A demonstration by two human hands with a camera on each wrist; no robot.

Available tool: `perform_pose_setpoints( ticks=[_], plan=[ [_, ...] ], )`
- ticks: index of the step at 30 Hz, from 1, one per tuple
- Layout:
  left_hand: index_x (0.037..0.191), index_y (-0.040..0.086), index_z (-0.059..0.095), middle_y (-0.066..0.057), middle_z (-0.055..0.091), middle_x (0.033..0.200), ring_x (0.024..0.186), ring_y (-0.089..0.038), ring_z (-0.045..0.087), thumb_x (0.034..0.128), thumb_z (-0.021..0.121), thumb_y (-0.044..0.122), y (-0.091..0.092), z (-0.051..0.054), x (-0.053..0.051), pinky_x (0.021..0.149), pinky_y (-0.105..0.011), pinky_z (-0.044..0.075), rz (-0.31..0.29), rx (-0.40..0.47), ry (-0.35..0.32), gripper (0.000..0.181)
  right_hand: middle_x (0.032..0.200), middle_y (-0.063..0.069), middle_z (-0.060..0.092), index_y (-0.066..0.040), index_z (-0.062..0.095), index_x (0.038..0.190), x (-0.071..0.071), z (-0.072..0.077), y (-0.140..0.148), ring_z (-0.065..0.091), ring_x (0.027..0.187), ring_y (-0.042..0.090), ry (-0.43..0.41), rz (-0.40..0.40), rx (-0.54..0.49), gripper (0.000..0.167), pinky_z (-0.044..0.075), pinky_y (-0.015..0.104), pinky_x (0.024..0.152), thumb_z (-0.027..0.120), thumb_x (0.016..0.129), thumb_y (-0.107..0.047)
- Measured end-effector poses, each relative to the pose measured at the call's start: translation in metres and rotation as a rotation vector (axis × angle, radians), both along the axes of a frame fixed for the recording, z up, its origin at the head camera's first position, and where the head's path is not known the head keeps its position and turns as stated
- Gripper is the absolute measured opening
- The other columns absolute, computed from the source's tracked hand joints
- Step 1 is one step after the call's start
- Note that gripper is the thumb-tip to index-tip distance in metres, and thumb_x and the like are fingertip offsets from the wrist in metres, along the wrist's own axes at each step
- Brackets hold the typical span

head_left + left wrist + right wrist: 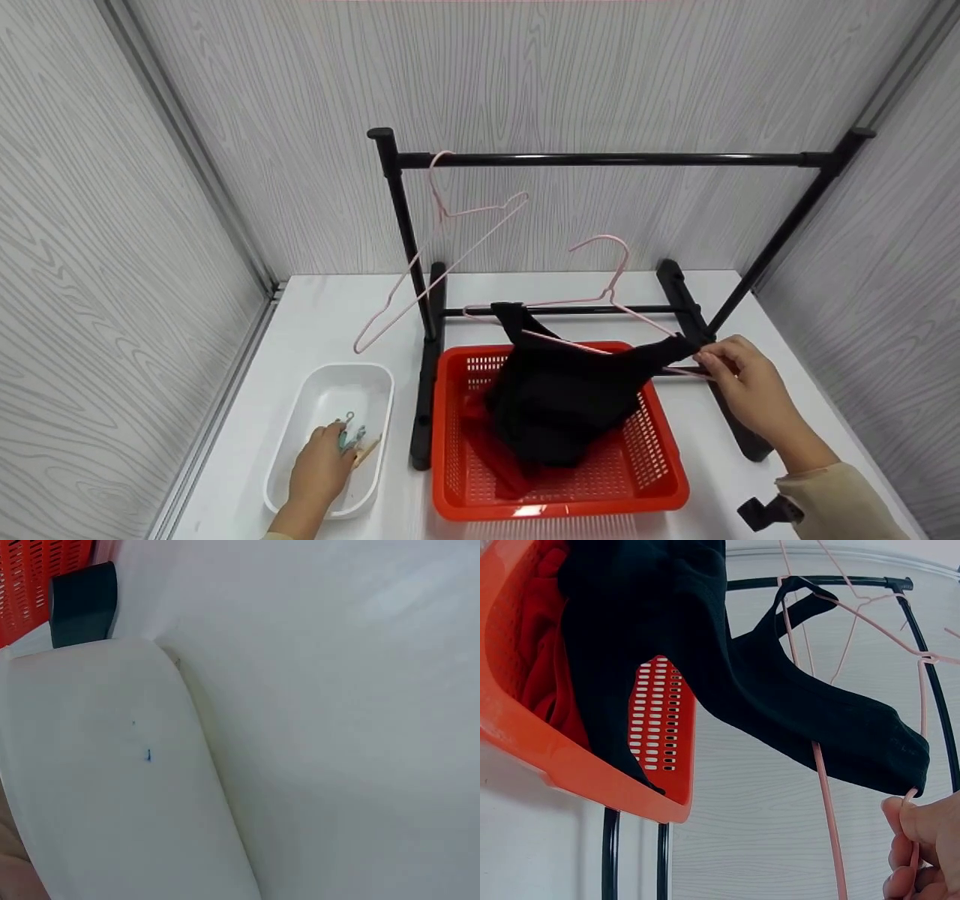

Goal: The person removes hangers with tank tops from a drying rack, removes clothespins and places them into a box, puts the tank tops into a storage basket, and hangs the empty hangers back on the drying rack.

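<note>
A pink clothes hanger [615, 289] is threaded through the shoulder straps of a black sleeveless top [562, 405], whose body hangs into a red basket [675, 491]. My right hand [750, 386] grips the right end of this hanger beside the strap; in the right wrist view the thumb and curled fingers [911, 829] hold the pink wire. My left hand [322, 461] reaches into a white basin [281, 450], its fingertips at several small clips, teal [358, 433] and wood-coloured [367, 450]. Whether it pinches one is hidden. The left wrist view shows only the basin's outside [127, 765].
A black garment rack [615, 160] stands behind and around the basket. A second pink hanger [442, 255] hangs on its left end. Red cloth [487, 450] lies in the basket under the top. Panelled walls [525, 82] enclose the white table [322, 315].
</note>
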State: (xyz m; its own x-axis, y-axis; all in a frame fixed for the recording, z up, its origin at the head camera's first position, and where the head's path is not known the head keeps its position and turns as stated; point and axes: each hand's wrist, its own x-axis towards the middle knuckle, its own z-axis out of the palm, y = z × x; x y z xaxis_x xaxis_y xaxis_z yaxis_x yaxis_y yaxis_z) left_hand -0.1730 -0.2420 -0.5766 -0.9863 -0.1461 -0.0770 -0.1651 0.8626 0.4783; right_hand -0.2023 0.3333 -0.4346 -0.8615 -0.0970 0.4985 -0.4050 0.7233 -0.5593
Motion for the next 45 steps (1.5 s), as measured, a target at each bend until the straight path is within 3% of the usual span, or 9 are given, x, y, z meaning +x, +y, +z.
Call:
perform_pose_setpoints(
  ticks=[9,14,22,34,45],
  plan=[
    [0.137,-0.009,0.049,-0.028,0.057,0.125,0.116,-0.046,0.059,0.0931,0.068,0.014,-0.005,-0.004,-0.001,0.097,-0.056,0.048,0.025,-0.009,-0.044,0.053,0.088,0.003,0.059,0.001,0.071,0.094,-0.001,-0.001,-0.001,0.052,0.078,-0.001,-0.005,0.002,-0.01,0.009,0.04,0.009,0.068,0.063,0.094,0.006],
    [0.136,-0.009,0.05,-0.03,0.056,0.127,0.115,-0.048,0.058,0.0923,0.07,0.016,-0.003,-0.002,-0.001,0.094,-0.057,0.049,0.025,-0.041,-0.013,0.054,0.088,0.002,0.059,-0.001,0.071,0.093,-0.001,-0.003,-0.001,0.051,0.076,0.001,-0.01,0.002,-0.012,0.009,0.04,0.01,0.067,0.064,0.094,0.004],
    [0.132,-0.008,0.055,-0.029,0.057,0.126,0.111,-0.045,0.06,0.0912,0.071,0.016,0.007,0.009,-0.003,0.09,-0.056,0.051,0.004,-0.088,0.125,0.05,0.088,0.003,0.059,-0.001,0.071,0.093,-0.001,-0.005,0.0,0.051,0.077,-0.001,0.01,0.0,-0.017,0.009,0.04,0.009,0.068,0.065,0.093,0.005],
    [0.123,-0.002,0.064,-0.023,0.062,0.12,0.107,-0.041,0.061,0.0926,0.067,0.015,0.03,0.034,-0.007,0.088,-0.052,0.051,-0.04,-0.053,0.311,0.035,0.086,0.001,0.059,0.0,0.071,0.093,-0.002,-0.004,0.0,0.052,0.077,-0.002,0.04,0.008,-0.009,0.009,0.04,0.007,0.069,0.065,0.092,0.007],
    [0.113,0.001,0.069,-0.014,0.065,0.107,0.099,-0.035,0.062,0.0882,0.071,0.008,0.056,0.064,-0.015,0.084,-0.047,0.052,-0.115,-0.039,0.587,0.025,0.089,0.004,0.06,0.0,0.071,0.094,-0.001,-0.004,0.0,0.053,0.078,-0.002,0.015,0.001,-0.011,0.009,0.042,0.006,0.069,0.064,0.093,0.006]
  ],
)
